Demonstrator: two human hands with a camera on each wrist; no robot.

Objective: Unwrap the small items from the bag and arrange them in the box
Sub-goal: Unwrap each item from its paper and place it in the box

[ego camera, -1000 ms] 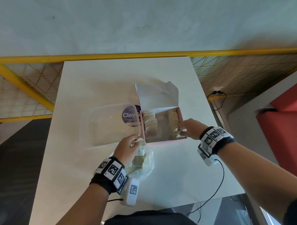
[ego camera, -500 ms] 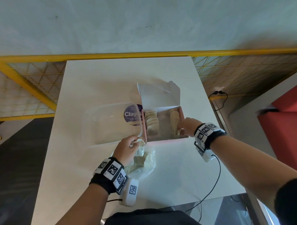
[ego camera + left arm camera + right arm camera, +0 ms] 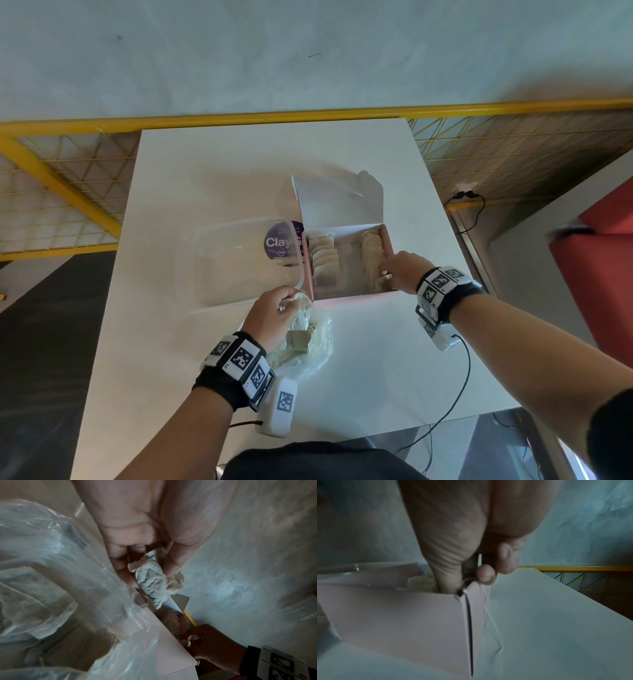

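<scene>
The pink box [image 3: 349, 298] lies open on the surface [image 3: 212, 164], its two rows of tea bags [image 3: 371, 260] running away from the person. The right hand [image 3: 402, 270] pinches a string [image 3: 489, 616] at the box's near right corner. The left hand [image 3: 274, 315] curls its fingers [image 3: 175, 561] round a crumpled wrapper [image 3: 152, 582], above the plastic bag [image 3: 308, 353].

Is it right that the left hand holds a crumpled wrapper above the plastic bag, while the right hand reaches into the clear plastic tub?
Not quite. The right hand reaches into the pink box, at its row of small items, not into the clear tub beside it; the head view shows this. The rest is correct: the left hand holds a crumpled wrapper above the plastic bag.
</scene>
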